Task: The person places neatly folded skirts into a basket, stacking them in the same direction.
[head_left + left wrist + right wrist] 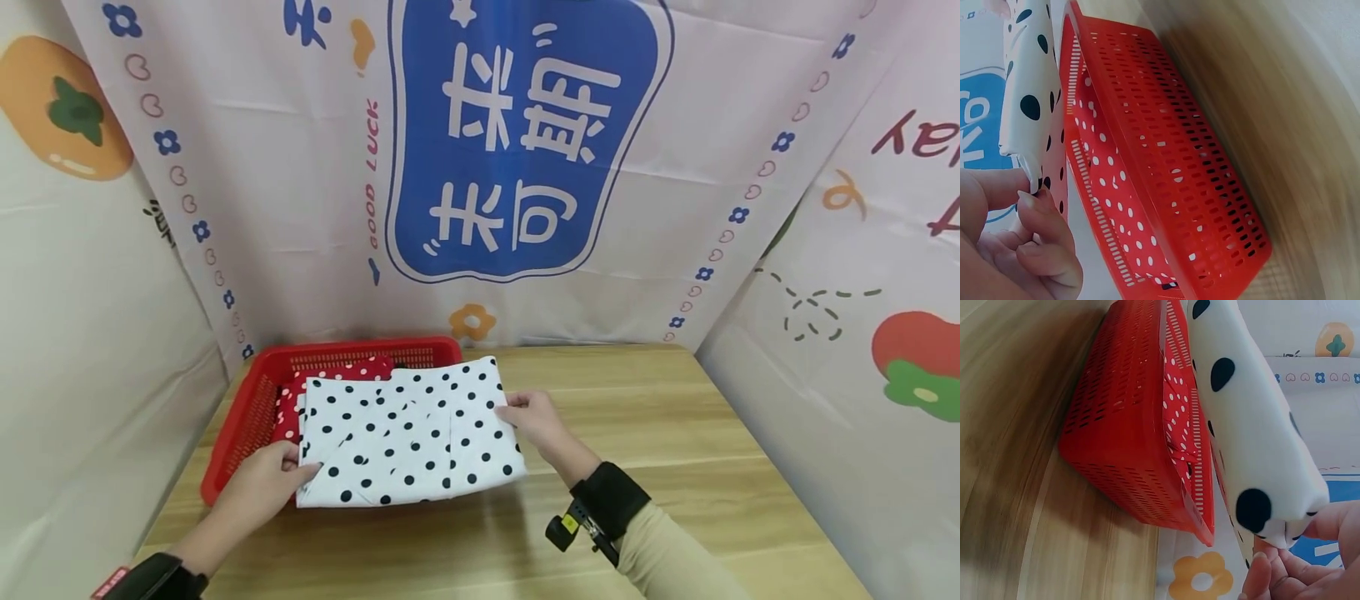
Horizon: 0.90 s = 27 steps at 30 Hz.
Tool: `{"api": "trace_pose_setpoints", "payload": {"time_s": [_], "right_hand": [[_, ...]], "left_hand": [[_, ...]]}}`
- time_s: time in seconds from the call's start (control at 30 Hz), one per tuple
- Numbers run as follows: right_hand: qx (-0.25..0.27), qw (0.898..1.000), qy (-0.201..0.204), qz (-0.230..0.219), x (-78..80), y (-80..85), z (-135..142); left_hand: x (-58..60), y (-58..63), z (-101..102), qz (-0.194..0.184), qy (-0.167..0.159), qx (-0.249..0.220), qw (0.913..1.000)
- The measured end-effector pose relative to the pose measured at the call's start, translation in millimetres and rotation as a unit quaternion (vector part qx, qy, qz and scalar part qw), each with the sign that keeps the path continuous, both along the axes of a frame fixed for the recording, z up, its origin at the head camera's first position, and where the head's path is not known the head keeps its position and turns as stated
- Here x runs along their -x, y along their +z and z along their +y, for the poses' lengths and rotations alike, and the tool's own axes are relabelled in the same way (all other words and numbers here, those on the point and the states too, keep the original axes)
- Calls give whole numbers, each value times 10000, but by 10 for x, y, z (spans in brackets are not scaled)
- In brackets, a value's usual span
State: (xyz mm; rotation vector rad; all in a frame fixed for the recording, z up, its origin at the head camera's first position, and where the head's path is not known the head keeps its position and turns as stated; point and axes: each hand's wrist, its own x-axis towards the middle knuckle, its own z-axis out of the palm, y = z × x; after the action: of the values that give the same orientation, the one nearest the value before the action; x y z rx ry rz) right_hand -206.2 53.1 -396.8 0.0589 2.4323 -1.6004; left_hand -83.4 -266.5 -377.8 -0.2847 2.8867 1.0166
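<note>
A folded white cloth with black polka dots [408,433] is held flat between both hands, above the red basket. My left hand [262,487] pinches its left edge between thumb and fingers. On the far side, my right hand [536,421] pinches the right edge. Inside the red plastic basket [240,417] lies a red cloth with white dots [348,368], partly covered by the white cloth in the head view. Both wrist views show the white cloth above the basket's rim, apart from the red cloth below.
The basket stands at the left back of a wooden table [630,417]. Printed white fabric sheets [300,208] hang behind the table and along both sides. A black strap with a small camera [611,500] is on the right wrist.
</note>
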Motion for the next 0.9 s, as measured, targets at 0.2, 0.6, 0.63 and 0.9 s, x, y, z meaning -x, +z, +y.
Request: {"api": "trace_pose_setpoints", "payload": {"time_s": [0.2, 0.6, 0.63, 0.9], "right_hand": [[66, 9999, 43, -83, 35, -61, -82], [148, 9996, 226, -125, 197, -165, -449], [158, 9996, 236, -97, 206, -172, -472], [227, 9990, 349, -144, 249, -209, -648]], "left_hand": [[16, -5, -53, -36, 45, 133, 9999], [120, -96, -369, -57, 311, 371, 9988], [134, -103, -389, -70, 335, 362, 9988], [225, -178, -518, -255, 608, 230, 9976]]}}
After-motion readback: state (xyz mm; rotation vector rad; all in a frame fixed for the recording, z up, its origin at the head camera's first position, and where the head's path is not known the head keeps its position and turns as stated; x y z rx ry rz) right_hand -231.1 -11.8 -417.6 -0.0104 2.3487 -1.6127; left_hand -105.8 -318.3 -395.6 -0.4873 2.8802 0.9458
